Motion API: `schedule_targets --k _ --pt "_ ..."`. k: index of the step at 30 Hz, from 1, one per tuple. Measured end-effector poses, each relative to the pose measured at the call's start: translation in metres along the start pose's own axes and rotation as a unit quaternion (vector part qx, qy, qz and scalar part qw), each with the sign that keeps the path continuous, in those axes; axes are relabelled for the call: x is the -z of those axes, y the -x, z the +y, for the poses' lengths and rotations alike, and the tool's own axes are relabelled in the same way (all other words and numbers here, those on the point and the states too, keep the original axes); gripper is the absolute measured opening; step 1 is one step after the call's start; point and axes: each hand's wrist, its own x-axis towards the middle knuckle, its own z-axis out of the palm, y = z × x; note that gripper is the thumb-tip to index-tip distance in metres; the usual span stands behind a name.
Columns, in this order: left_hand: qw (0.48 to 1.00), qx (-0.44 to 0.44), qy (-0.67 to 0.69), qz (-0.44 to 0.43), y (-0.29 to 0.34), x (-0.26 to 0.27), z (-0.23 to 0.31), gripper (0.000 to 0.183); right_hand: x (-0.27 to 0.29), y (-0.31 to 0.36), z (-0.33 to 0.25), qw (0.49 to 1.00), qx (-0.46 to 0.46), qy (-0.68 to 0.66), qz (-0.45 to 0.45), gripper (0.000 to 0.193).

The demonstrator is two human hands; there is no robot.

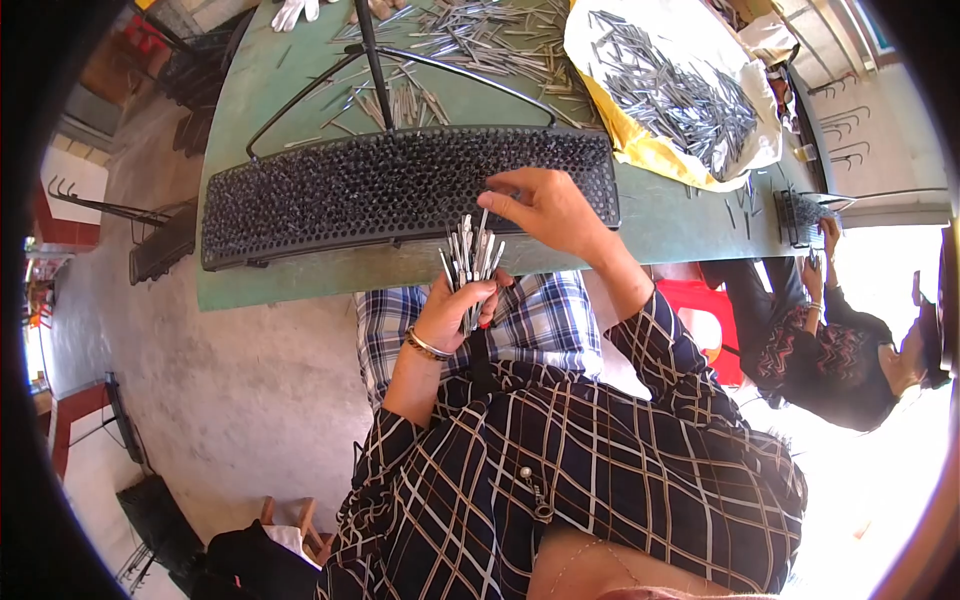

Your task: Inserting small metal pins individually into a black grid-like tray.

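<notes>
My left hand is closed around an upright bundle of slim silvery metal pieces, in front of the table's near edge. Just above the bundle, my right hand is bent in a pinch, palm toward the rack. One slim metal piece rises from the bundle to its thumb tip, between thumb and fingers. Beyond both hands stands a long black rack full of small round holes, with a dark rod frame over it. Whether the holes behind my right hand hold pieces is hidden.
On the green table lie many loose metal pieces at the back. A white and yellow sack holding more pieces lies open at the back right. A co-worker sits at the right by a smaller black rack. A white glove lies far left.
</notes>
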Motion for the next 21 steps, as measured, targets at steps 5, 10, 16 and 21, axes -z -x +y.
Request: schedule_targets --k 5,10,16,21 --pt "1.0 0.009 -0.008 -0.003 -0.003 0.001 -0.003 0.024 -0.004 0.001 0.007 0.973 -0.131 -0.187 0.042 0.02" --pt "1.0 0.014 0.007 0.014 -0.004 -0.003 -0.005 0.024 -0.013 -0.012 0.003 0.981 -0.012 -0.095 0.166 0.017" --pt "0.999 0.011 0.042 0.011 -0.004 0.002 -0.009 0.024 -0.029 -0.015 0.015 0.979 0.127 0.031 0.157 0.016" --pt "0.999 0.022 0.013 -0.025 -0.005 0.004 -0.006 0.023 -0.025 -0.015 0.012 0.952 0.226 0.159 0.129 0.015"
